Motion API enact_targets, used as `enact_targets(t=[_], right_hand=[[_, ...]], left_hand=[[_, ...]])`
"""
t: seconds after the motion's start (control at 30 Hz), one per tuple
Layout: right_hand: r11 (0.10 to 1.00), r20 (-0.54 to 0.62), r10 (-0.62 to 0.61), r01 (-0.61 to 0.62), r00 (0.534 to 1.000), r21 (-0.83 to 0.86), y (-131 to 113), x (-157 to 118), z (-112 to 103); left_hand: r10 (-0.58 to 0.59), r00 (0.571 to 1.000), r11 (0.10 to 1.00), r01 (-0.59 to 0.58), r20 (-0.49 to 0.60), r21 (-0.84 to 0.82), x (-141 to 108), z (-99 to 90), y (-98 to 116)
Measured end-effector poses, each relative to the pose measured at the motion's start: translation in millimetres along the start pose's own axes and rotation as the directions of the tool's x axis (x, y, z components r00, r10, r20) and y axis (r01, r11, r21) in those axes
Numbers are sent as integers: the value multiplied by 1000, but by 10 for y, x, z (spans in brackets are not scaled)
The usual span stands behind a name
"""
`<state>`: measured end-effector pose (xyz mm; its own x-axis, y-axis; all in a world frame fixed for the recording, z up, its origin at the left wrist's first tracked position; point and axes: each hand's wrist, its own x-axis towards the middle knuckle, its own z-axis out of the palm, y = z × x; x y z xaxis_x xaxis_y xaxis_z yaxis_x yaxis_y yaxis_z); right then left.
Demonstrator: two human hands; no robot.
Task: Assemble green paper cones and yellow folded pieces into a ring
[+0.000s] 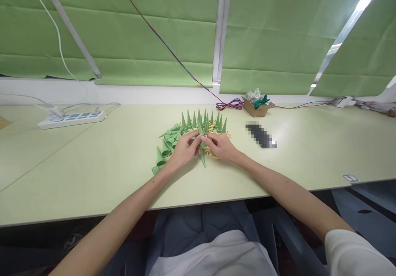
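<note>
Between left hand and right hand, both closed in fingertip pinches: green tapered plastic spike, long axis near-to-far, tip nearward; neither hand clearly nearer.

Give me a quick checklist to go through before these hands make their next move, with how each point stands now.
1. Both hands at the green cones: ok; left hand and right hand meet there.
2. Firm grip: cannot tell; the fingers hide much of what they touch.
3. Row of cones behind the hands pointing up: ok.
4. Loose cones on the left neatly lined up: not ok; they lie at mixed angles, some bunched together.
5. Yellow pieces all in plain view: not ok; hands and cones cover some.
6. Box away from the hands: ok; it sits farther back, to the right.
</note>
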<state>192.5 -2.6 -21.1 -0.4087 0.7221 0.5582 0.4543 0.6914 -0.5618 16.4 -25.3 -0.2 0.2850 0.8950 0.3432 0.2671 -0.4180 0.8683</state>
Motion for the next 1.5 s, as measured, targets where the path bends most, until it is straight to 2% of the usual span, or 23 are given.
enact_targets(t=[0.23, 0.53, 0.87, 1.5], right_hand=[[999, 54, -24, 25, 998, -29, -76, -33, -1], [1000, 52, -10, 11, 999, -28, -159, -67, 12], [996, 68, 10, -4, 998, -88, -175, -75, 29], [996, 78, 8, -1, 997, -89, -213, -86, 27]], left_hand=[[-58, 997, 997, 61, 47, -54, 5, -17, -2], [-47, 992, 999, 48, 117, -13, 9, -35, -34], [-42, 991, 999, 45, 127, -19, 3, -40, -39], [-36, 991, 999, 38, 128, -12, 12, -45, -61]])
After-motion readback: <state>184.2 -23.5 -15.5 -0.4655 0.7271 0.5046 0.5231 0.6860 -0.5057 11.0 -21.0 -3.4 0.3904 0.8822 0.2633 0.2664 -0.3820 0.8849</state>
